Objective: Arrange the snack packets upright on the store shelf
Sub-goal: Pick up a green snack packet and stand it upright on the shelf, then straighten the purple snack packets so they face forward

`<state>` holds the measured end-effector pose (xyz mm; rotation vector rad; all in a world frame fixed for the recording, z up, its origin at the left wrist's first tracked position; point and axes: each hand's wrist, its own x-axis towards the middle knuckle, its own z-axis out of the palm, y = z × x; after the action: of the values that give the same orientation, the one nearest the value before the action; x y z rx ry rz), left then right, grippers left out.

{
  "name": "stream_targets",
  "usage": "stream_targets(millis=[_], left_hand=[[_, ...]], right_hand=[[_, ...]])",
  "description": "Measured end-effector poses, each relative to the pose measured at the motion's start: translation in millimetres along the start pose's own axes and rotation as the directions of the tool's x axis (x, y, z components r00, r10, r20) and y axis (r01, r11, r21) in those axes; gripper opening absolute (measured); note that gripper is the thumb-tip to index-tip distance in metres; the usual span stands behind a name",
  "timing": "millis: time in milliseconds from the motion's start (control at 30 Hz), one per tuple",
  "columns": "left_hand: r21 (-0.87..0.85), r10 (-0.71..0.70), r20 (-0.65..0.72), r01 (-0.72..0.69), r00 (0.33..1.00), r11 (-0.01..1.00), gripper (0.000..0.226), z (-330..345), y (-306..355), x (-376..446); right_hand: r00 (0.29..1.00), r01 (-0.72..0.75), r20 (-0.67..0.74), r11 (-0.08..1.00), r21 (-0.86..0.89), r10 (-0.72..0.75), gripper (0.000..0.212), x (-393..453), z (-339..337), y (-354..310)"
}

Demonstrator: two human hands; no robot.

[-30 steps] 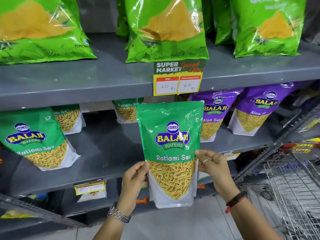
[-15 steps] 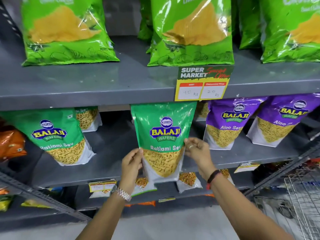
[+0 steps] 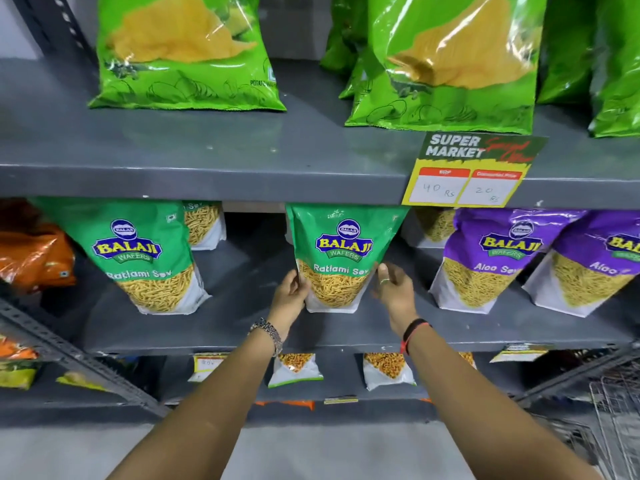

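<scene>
The green Ratlami Sev packet [image 3: 341, 258] stands upright on the grey middle shelf [image 3: 242, 327], set back from the shelf's front lip, its top reaching up to the underside of the upper shelf [image 3: 207, 157]. Bare shelf lies open on both sides of it: a wide gap to the left before another green Ratlami Sev packet [image 3: 138, 258], which leans, and a narrower gap to the right before the purple Aloo Sev packets [image 3: 491, 261]. A smaller packet [image 3: 204, 225] stands further back in the left gap. The price tag [image 3: 472, 171] hangs from the upper shelf's edge just above and right of the packet. The left hand [image 3: 289, 294] presses against the packet's lower left edge, fingers curled on it. The right hand [image 3: 394, 284] sits at the lower right edge with fingers spread; it looks to be just off the packet, though contact is hard to judge. A wire cart [image 3: 616, 420] shows at lower right.
</scene>
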<state>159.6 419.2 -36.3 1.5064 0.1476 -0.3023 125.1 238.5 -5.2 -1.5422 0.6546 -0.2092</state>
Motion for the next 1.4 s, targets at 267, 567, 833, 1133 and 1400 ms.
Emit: stream_targets(millis=[267,567,833,1133,1400], left_hand=[[0.080,0.101,0.073,-0.107,0.992,0.991,0.005,-7.3,-0.8,-6.4],[0.110,0.065,0.093,-0.076,0.994,0.991,0.042,-35.0,5.7,-2.2],[-0.137,-0.263,-0.215,0.238,0.941,0.962,0.029,-15.1,-23.4,-25.8],[0.122,-0.213,0.273,0.186,0.938,0.975,0.050,142.6,-24.9,-25.8],[0.186,-0.118,0.294,0.065,0.949,0.980,0.082,257.5,-15.3,-16.1]], right_hand=[[0.960,-0.154,0.232,0.988,-0.025,0.156,0.038,-10.7,13.5,12.7],[0.956,-0.167,0.242,0.986,-0.019,0.167,0.038,-18.7,36.8,14.1],[0.974,-0.025,-0.226,0.998,-0.058,0.012,0.030,-18.5,-58.9,52.3],[0.932,-0.041,-0.358,0.997,0.066,0.062,0.033,39.9,-217.1,48.3],[0.989,-0.146,0.018,0.987,0.060,0.146,0.052,74.0,-236.5,33.8]])
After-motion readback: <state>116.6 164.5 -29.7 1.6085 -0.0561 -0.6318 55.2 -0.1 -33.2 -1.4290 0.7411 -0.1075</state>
